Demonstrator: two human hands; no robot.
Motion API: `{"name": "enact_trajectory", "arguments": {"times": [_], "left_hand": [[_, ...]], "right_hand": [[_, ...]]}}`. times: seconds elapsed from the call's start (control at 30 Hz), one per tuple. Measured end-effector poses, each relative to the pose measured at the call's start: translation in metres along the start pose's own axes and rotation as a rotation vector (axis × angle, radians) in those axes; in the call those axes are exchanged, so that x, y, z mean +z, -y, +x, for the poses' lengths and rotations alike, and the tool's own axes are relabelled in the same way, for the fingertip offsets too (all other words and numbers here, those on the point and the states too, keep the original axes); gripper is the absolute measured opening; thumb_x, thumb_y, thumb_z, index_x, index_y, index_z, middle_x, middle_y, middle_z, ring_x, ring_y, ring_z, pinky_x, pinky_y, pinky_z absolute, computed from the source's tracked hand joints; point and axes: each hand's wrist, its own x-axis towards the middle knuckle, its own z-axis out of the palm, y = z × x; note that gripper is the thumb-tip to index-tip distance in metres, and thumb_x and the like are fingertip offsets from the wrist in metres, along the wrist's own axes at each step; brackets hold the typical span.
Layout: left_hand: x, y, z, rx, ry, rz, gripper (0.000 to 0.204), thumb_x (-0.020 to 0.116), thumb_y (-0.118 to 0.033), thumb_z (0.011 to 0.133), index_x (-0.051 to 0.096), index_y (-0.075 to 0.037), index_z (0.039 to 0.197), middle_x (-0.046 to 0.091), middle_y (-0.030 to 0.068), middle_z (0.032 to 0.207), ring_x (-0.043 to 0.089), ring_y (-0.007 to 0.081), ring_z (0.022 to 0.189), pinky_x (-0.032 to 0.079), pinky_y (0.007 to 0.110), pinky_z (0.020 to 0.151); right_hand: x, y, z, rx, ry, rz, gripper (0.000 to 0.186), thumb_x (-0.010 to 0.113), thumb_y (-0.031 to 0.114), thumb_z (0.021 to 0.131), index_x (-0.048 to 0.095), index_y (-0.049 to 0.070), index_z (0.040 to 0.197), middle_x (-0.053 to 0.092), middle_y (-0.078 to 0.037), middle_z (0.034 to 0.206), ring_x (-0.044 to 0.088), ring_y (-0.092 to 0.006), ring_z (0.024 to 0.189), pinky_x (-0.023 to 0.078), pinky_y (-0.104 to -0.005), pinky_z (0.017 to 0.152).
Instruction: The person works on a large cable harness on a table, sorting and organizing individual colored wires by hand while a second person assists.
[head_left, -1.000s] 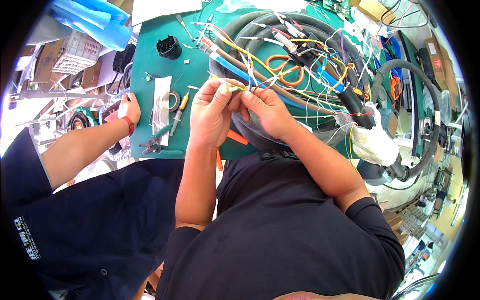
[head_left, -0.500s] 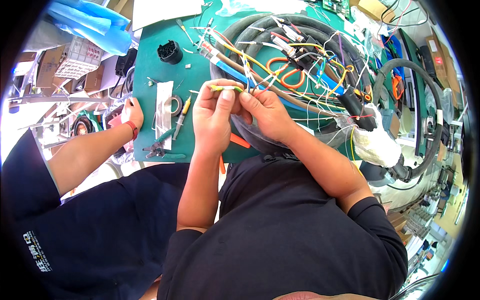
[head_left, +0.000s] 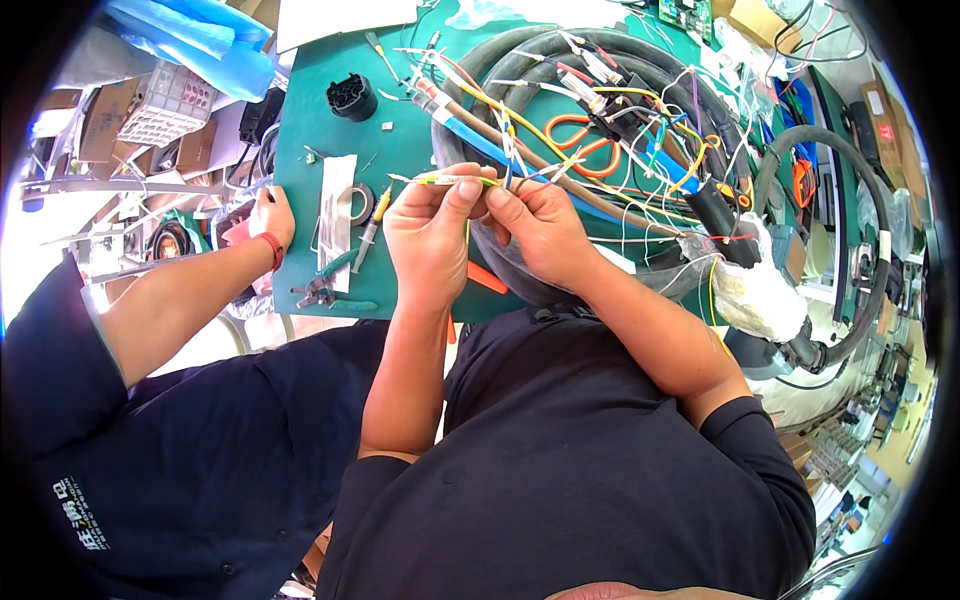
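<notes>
A thin yellow-green wire (head_left: 488, 181) with a white sleeve on it is pinched between my hands over the near edge of the green table. My left hand (head_left: 432, 222) grips it by thumb and fingers at the sleeve, and its pointed end sticks out to the left. Close beside, my right hand (head_left: 545, 228) is closed on the wire's other part, with the fingertips of both hands almost touching. Behind them run a thick blue wire (head_left: 478, 140) and a brown wire (head_left: 540, 158) from a stripped cable bundle.
A coiled black cable (head_left: 500, 48) and orange-handled scissors (head_left: 604, 160) lie behind. To the left are a black round connector (head_left: 352, 98), a tape roll (head_left: 360, 204), a screwdriver (head_left: 372, 230) and pliers (head_left: 322, 288). A co-worker's hand (head_left: 272, 215) rests at the table's left edge.
My left fingers have shifted on the wire, and more of the white sleeve shows. The whole view has moved slightly. Both hands keep their hold.
</notes>
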Motion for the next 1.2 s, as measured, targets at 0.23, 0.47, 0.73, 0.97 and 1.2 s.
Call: {"name": "enact_trajectory", "arguments": {"times": [0.23, 0.47, 0.73, 0.97, 1.2], "left_hand": [[0.008, 0.0, -0.001, 0.0, -0.085, -0.02, 0.018, 0.068, -0.01, 0.088, 0.061, 0.001, 0.1, 0.067, 0.01, 0.09, 0.063, 0.0131, 0.075, 0.049, 0.024, 0.07], [0.011, -0.015, 0.008, -0.242, 0.038, 0.243, 0.022, 0.07, -0.012, 0.087, 0.063, 0.002, 0.102, 0.065, 0.0058, 0.088, 0.058, 0.0081, 0.071, 0.045, 0.021, 0.063], [0.008, -0.026, 0.013, -0.371, 0.08, 0.166, 0.02, 0.069, -0.013, 0.087, 0.063, 0.003, 0.099, 0.065, 0.0055, 0.083, 0.059, 0.0085, 0.068, 0.047, 0.02, 0.06], [0.006, -0.017, 0.012, -0.309, 0.052, 0.131, 0.016, 0.068, -0.009, 0.087, 0.059, 0.003, 0.093, 0.063, 0.0072, 0.079, 0.059, 0.0124, 0.061, 0.049, 0.024, 0.051], [0.007, -0.015, 0.008, -0.287, 0.058, 0.125, 0.017, 0.067, -0.009, 0.088, 0.058, 0.003, 0.092, 0.063, 0.009, 0.079, 0.059, 0.0137, 0.06, 0.049, 0.027, 0.048]], "right_hand": [[0.002, 0.004, -0.002, 0.028, 0.036, 0.005, 0.029, 0.053, 0.026, 0.099, 0.066, 0.001, 0.098, 0.057, 0.004, 0.072, 0.047, -0.0016, 0.067, 0.04, -0.0213, 0.059], [0.004, -0.006, -0.002, -0.043, 0.069, -0.032, 0.029, 0.051, 0.026, 0.1, 0.066, 0.001, 0.104, 0.064, 0.001, 0.083, 0.051, -0.0029, 0.074, 0.045, -0.0229, 0.066], [-0.007, 0.008, -0.004, 0.169, 0.177, -0.071, 0.034, 0.048, 0.029, 0.101, 0.066, 0.002, 0.095, 0.057, 0.003, 0.074, 0.046, -0.0029, 0.066, 0.04, -0.0224, 0.061], [-0.007, -0.006, -0.002, 0.129, 0.126, -0.023, 0.037, 0.046, 0.033, 0.102, 0.057, 0.006, 0.08, 0.053, 0.002, 0.068, 0.045, -0.0054, 0.063, 0.039, -0.0238, 0.059], [-0.009, -0.01, -0.004, 0.046, 0.128, -0.075, 0.036, 0.043, 0.03, 0.102, 0.057, 0.005, 0.08, 0.053, 0.001, 0.068, 0.046, -0.0069, 0.064, 0.04, -0.0248, 0.06]]}}
